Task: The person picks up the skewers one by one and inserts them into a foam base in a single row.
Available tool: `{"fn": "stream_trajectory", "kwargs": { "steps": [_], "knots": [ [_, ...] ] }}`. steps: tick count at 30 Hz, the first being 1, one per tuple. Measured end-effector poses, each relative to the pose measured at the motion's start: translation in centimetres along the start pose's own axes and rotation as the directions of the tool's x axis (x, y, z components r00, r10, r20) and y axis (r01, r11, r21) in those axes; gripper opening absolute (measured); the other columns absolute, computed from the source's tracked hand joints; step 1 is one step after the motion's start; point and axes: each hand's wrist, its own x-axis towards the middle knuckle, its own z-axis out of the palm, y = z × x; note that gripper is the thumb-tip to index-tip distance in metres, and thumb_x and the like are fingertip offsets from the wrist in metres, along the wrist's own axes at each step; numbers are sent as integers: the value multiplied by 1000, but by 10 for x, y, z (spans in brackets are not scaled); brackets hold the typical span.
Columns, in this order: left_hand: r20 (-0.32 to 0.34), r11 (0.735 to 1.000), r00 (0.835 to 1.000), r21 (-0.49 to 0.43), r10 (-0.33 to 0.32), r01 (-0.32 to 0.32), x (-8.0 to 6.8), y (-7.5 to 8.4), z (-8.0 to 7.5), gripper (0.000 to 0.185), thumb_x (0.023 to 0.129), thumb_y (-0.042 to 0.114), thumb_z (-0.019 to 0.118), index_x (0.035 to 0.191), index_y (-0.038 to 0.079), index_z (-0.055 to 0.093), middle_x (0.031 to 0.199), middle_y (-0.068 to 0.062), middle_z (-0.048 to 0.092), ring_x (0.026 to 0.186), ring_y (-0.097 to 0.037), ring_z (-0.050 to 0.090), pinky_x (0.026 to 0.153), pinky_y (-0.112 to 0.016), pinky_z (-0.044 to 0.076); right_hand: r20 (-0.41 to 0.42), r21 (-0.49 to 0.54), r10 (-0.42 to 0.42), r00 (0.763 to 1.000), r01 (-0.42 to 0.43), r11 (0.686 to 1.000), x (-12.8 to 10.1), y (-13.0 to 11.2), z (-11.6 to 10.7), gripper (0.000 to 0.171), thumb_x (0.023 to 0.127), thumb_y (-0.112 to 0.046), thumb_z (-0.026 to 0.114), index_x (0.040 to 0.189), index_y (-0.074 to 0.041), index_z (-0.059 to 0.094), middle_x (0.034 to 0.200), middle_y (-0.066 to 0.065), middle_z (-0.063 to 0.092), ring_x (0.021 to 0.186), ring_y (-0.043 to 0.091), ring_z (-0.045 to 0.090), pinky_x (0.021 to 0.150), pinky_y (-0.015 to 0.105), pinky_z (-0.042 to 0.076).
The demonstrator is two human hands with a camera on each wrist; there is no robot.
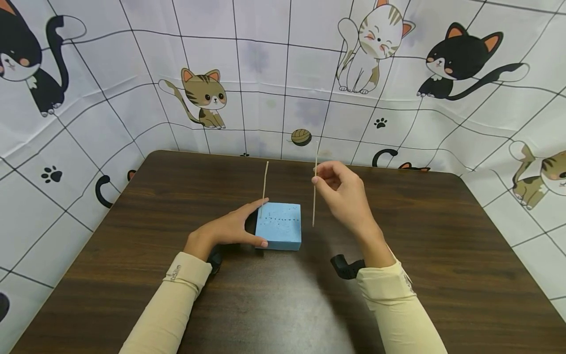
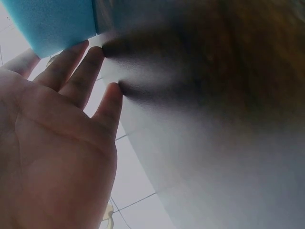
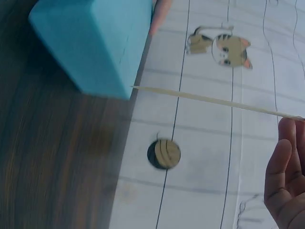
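One thin wooden skewer [image 1: 264, 189] stands planted in the blue foam block [image 1: 279, 226], left hand [image 1: 230, 230] with flat fingers steadying it, right hand [image 1: 342, 194] pinching a second skewer [image 1: 315, 189] beside the block, most dotted holes unfilled

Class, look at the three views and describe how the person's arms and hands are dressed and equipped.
Both arms wear long cream sleeves; the left sleeve has small lettering near its cuff. The left hand and right hand are bare, with no gloves. A black mount sits at the right wrist, and another dark one shows at the left.
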Motion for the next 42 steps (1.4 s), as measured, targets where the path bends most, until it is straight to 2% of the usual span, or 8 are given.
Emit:
{"fn": "stream_trajectory", "kwargs": {
  "steps": [10, 19, 27, 34, 42],
  "knots": [
    [7, 1000, 1000, -9, 2, -2, 1, -1, 0, 108, 75, 50, 79, 156, 26, 13, 159, -3, 17, 145, -27, 20, 111, -58, 25, 19, 93, -73, 997, 71, 993, 8, -9, 36, 9, 93, -10, 63, 101, -7, 63, 92, 3, 65, 75, 13, 59, 65, 24, 48],
    [16, 1000, 1000, 2, -19, 19, 2, -1, 1, 108, 74, 55, 78, 156, 32, 12, 160, 0, 16, 146, -27, 18, 111, -59, 24, 41, 124, -110, 993, 104, 987, 10, -12, 58, 8, 94, -11, 63, 101, -8, 63, 93, 1, 64, 76, 12, 59, 67, 26, 49],
    [16, 1000, 1000, 5, -15, 15, 2, -2, 1, 107, 74, 55, 78, 155, 34, 11, 161, -1, 14, 147, -27, 16, 111, -59, 24, 55, 128, -81, 995, 74, 989, 9, -13, 66, 11, 94, -10, 63, 103, -4, 63, 93, 6, 65, 80, 15, 60, 70, 30, 50],
    [15, 1000, 1000, -7, -11, 12, 1, 0, 0, 106, 74, 53, 78, 155, 33, 13, 161, -1, 14, 147, -27, 15, 112, -60, 22, 58, 128, -58, 997, 50, 991, 8, -16, 71, 14, 94, -3, 61, 105, 5, 61, 96, 16, 65, 83, 26, 61, 72, 34, 50],
    [16, 1000, 1000, -11, 2, -2, 1, 0, 0, 106, 74, 53, 79, 155, 34, 13, 160, 1, 15, 147, -25, 16, 112, -58, 23, 61, 129, -89, 994, 81, 988, 9, -12, 72, 12, 95, -10, 62, 104, -1, 63, 94, 8, 66, 83, 17, 62, 72, 31, 51]
  ]
}}
